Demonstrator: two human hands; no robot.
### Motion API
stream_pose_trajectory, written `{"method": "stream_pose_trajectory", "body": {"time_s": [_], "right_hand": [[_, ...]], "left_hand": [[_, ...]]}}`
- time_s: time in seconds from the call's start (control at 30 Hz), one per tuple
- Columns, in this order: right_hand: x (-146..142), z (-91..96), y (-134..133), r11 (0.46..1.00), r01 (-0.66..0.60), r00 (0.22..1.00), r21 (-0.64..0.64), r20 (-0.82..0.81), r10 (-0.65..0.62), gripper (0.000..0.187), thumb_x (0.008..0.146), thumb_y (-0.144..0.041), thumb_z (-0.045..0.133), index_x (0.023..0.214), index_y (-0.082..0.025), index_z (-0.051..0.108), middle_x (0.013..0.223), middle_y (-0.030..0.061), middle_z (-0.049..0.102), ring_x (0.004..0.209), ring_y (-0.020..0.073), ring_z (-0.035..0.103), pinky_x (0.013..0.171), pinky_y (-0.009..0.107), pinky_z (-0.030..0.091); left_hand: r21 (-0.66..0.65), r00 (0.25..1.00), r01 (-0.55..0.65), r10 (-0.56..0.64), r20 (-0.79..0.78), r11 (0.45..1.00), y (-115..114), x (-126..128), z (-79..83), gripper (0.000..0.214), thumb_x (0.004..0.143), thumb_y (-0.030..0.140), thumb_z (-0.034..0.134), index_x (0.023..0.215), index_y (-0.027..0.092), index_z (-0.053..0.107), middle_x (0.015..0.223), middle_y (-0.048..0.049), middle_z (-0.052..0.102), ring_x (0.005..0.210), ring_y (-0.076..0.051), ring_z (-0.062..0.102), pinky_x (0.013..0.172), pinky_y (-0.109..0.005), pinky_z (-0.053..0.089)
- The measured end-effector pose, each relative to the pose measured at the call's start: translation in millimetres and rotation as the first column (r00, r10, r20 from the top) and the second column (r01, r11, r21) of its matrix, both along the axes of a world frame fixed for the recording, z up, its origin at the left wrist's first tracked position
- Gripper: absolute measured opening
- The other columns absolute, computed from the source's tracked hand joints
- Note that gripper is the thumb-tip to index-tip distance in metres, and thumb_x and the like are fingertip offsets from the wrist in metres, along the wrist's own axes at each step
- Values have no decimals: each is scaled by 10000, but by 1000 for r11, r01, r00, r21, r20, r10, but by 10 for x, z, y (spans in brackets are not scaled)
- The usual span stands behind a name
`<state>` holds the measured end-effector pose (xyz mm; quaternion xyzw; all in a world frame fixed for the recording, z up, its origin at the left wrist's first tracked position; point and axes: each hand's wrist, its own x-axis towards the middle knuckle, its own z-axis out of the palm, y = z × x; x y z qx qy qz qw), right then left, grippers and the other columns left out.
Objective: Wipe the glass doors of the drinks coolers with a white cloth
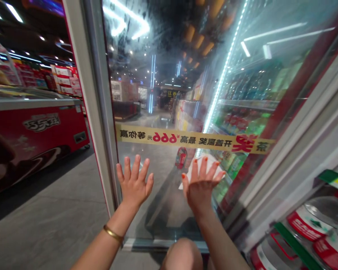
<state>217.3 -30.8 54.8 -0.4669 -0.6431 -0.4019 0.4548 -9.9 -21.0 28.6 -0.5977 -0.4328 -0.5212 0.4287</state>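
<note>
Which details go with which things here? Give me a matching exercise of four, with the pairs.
Column one:
1. left hand
2. right hand
3. printed strip
4. bracelet

Column two:
A. yellowish, across the glass door
B. over a white cloth
C. gold, ring-shaped
D. spread, no cloth visible beneath

Pairs: 1-D, 2-B, 3-A, 4-C

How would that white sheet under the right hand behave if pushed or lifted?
The white sheet is probably light and floppy, since it looks thin. Pushed by the right hand, it would likely slide, as the glass behind it looks smooth.
</note>
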Motion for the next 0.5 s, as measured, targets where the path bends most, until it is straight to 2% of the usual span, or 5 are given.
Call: {"method": "stream_pose_trajectory", "body": {"time_s": [0.07, 0.17, 0.3, 0.4, 0.5], "right_hand": [[-179, -179, -62, 998, -67, 986, 8, 153, 65, 643, 1080, -397, 576, 1707, -313, 460, 1858, -13, 224, 1756, 350, -57, 1408, 688, -54], [-399, 12, 10, 993, -119, 950, -14, 289, 118, 624, 1083, -478, 588, 1688, -450, 438, 1848, -130, 236, 1761, 237, -51, 1415, 613, -87], [-38, 411, 194, 1000, 29, 1000, -2, -9, -29, 763, 1063, -427, 602, 1760, -348, 303, 1848, 71, 295, 1753, 397, -21, 1331, 843, 70], [267, 159, 114, 989, 146, 965, 14, -221, -139, 811, 1059, -297, 540, 1789, -203, 199, 1853, 211, 202, 1736, 471, 14, 1251, 919, 210], [160, -312, -62, 991, 131, 978, 3, -164, -129, 753, 1043, -280, 529, 1762, -203, 324, 1868, 145, 145, 1738, 416, -54, 1318, 872, 158]], "left_hand": [[15, 999, 22, -22, 24, 1000, -48, -14, 36, 847, 982, 273, 696, 1749, 326, 341, 1837, -45, 301, 1752, -272, 154, 1438, -535, 97], [20, 993, 102, -103, 64, 995, -116, 12, 186, 868, 964, 219, 702, 1742, 363, 347, 1829, -44, 337, 1731, -271, 242, 1425, -554, 163], [3, 977, 213, -213, -17, 977, -106, 248, 470, 906, 982, 230, 678, 1771, 365, 252, 1855, -33, 252, 1745, -285, 192, 1426, -593, 135], [-15, 991, 117, -118, -63, 993, -50, 460, 596, 838, 1014, 306, 665, 1764, 341, 291, 1862, -10, 190, 1761, -278, 62, 1436, -572, 2], [-19, 996, 48, -49, -70, 999, -11, 532, 606, 793, 1021, 342, 670, 1745, 326, 348, 1857, -10, 197, 1762, -271, 38, 1435, -556, -33]]}}
